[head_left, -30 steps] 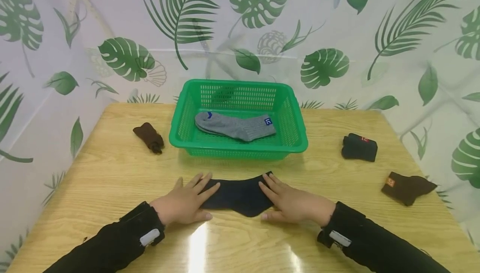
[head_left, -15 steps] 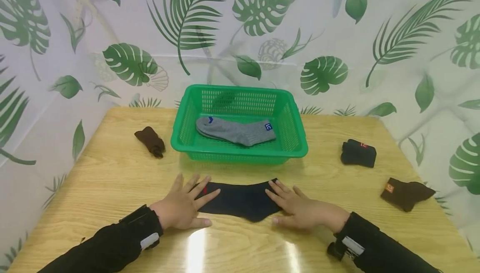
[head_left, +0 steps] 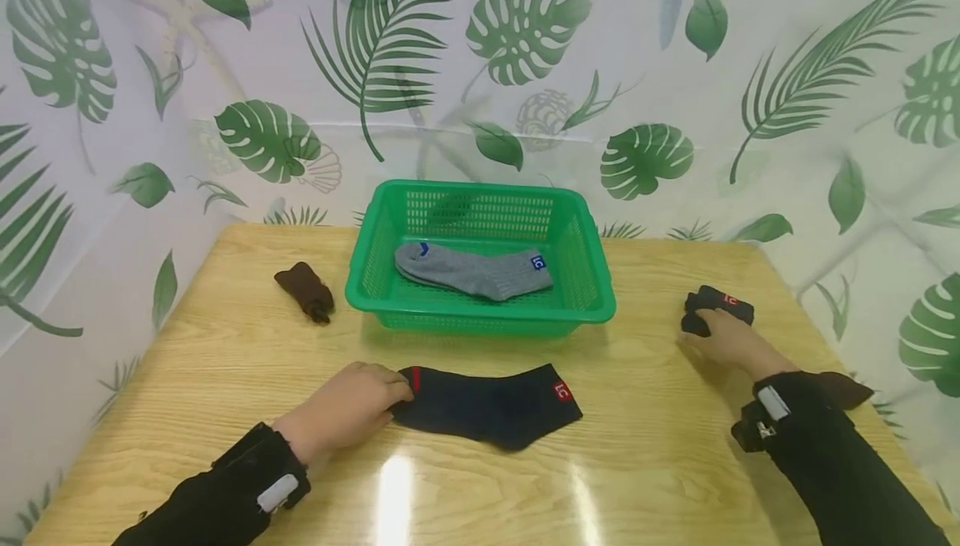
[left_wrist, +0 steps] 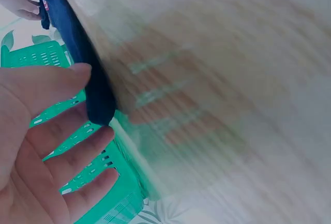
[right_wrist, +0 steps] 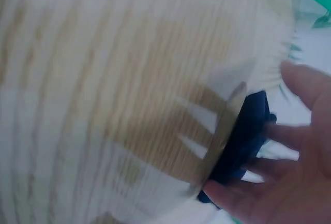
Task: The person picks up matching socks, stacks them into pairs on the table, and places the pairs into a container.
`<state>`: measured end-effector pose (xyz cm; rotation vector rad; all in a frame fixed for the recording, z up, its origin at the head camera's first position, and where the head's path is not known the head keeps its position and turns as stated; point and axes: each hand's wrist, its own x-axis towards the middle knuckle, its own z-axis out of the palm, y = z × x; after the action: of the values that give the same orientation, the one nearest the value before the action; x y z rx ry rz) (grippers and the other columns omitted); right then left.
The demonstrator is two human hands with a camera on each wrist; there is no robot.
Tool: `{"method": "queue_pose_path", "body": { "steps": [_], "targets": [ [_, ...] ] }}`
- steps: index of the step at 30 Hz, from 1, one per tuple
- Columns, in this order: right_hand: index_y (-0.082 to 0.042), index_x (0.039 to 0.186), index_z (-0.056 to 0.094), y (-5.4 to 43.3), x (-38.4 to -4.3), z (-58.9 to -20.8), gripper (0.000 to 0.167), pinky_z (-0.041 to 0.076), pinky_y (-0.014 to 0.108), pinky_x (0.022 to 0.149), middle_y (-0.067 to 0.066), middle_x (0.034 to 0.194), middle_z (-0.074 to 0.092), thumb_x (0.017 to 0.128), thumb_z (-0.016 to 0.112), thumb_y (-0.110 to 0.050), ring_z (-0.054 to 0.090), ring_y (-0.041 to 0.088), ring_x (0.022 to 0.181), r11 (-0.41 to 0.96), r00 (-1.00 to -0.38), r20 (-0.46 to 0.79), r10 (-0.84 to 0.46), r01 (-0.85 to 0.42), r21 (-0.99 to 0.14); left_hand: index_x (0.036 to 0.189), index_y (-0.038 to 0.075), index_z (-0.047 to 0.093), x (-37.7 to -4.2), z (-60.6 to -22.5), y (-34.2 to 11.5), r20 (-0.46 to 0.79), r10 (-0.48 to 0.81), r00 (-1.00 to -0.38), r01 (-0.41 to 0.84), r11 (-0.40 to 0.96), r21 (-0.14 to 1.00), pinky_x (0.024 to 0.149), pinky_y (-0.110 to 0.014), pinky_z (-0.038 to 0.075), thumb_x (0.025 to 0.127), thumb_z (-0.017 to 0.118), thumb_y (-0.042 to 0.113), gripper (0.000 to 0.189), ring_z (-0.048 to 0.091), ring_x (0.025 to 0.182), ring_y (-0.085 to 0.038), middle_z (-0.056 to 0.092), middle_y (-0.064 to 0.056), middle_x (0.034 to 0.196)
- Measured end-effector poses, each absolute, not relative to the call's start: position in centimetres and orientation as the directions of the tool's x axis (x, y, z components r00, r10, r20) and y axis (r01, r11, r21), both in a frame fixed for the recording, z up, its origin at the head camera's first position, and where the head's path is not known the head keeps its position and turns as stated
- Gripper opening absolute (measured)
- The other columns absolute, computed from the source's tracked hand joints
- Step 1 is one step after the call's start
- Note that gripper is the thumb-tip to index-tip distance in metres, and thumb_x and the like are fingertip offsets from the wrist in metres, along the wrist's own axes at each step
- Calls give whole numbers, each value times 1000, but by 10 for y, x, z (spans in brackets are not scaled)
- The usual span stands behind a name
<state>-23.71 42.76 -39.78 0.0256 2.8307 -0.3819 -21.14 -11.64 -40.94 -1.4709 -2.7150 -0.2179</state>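
A dark navy sock (head_left: 487, 404) with a red label at its cuff lies flat on the table, its toe to the left. My left hand (head_left: 352, 404) is at that toe; in the left wrist view its thumb and loosely bent fingers (left_wrist: 80, 141) touch the toe end. At the right, my right hand (head_left: 731, 342) reaches over a folded dark sock (head_left: 738, 306) with a red label. In the right wrist view the fingertips touch this folded sock (right_wrist: 243, 138), while the thumb (right_wrist: 300, 81) stands apart from it.
Behind the navy sock stands a green plastic basket (head_left: 480, 321) with grey socks (head_left: 472, 269) in it. A brown sock (head_left: 306, 290) lies left of the basket. Another brown sock (head_left: 847, 389) is partly hidden by my right sleeve. A leaf-print cloth (head_left: 525, 46) hangs behind the table.
My right hand has left the navy sock's cuff and moved right to the folded dark sock. My left hand's spread fingers have drawn together at the toe.
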Motion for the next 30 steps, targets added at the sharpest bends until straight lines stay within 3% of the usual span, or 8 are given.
{"method": "queue_pose_path", "body": {
  "steps": [6,10,12,17,20,24,26,30],
  "targets": [
    [24,139,22,409,-230,-399,81,43,64,88,47,125,43,92,64,-27,47,60,111,975,-966,-260,14,71,-211,101,12,71,-211,-410,-110,114,831,-545,839,538,84,82,-40,52,77,79,7,26,65,89,-22,68,-2,96],
    [21,130,41,384,-222,-398,68,49,58,83,40,112,56,85,71,-20,57,53,100,984,-978,-202,-59,-23,-177,102,12,71,-211,-408,-105,108,826,-554,833,547,89,81,-40,52,79,77,9,25,65,89,-22,67,-2,97],
    [19,125,48,370,-216,-397,60,51,50,77,34,105,61,81,72,-14,62,43,91,979,-975,-187,-116,-80,-188,103,12,70,-211,-407,-103,102,822,-561,828,552,101,80,-40,52,79,76,9,25,65,89,-22,67,-3,98],
    [7,118,61,340,-203,-393,39,46,32,62,9,85,65,82,68,-7,55,16,71,928,-948,-184,-259,-192,-318,104,11,70,-212,-407,-103,79,816,-572,818,561,125,80,-39,52,81,76,10,24,65,90,-22,67,-4,99],
    [0,105,68,328,-199,-388,18,45,29,58,0,75,61,89,61,-4,54,11,65,862,-927,-182,-329,-216,-459,105,11,71,-213,-406,-104,75,821,-566,821,554,136,82,-38,52,83,75,14,23,65,92,-22,67,-4,100],
    [-5,96,70,315,-196,-381,12,49,32,62,0,80,65,93,58,-5,59,14,70,819,-922,-142,-359,-239,-521,107,10,71,-214,-403,-102,97,830,-549,832,533,153,85,-38,52,86,74,18,23,65,97,-23,68,-5,103],
    [-3,100,69,308,-195,-380,12,52,36,68,5,90,66,93,63,-10,63,20,78,849,-926,-114,-359,-273,-452,107,9,71,-214,-401,-100,108,830,-547,833,529,161,87,-38,52,87,73,19,23,65,99,-23,68,-5,105],
    [5,115,64,298,-194,-383,36,52,48,81,21,109,63,88,71,-19,62,36,97,932,-946,-128,-297,-258,-254,108,9,71,-213,-398,-96,115,828,-548,832,528,170,88,-38,52,88,72,20,23,65,100,-23,68,-5,106]
  ]
}}
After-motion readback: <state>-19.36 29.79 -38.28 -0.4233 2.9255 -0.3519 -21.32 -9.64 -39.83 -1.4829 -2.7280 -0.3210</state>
